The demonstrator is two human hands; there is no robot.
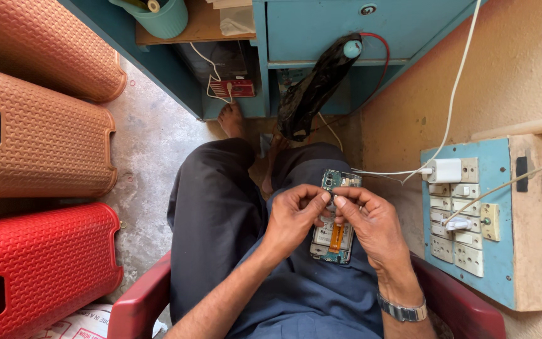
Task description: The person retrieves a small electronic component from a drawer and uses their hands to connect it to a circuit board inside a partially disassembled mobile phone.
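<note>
Two hands meet over the opened phone (335, 226) on your lap: left hand (293, 216) and right hand (371, 220) fingertips pinched on it. Pull roughly and the orange ribbon cable (336, 238) could tear.

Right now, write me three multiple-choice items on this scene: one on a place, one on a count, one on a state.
1. Where does the opened phone with bare circuit boards lie?
A. on the person's lap
B. on the concrete floor
C. on the blue cabinet shelf

2. How many woven-pattern plastic stools lie at the left?
A. one
B. three
C. five

3. How does the phone's back stand?
A. cover on
B. wrapped in cloth
C. cover off, insides bare

Answers:
1 A: the phone rests on the dark trousers between the left hand and the right hand.
2 B: two brown stools and one red one lie there.
3 C: an orange ribbon cable and the boards show.
</note>
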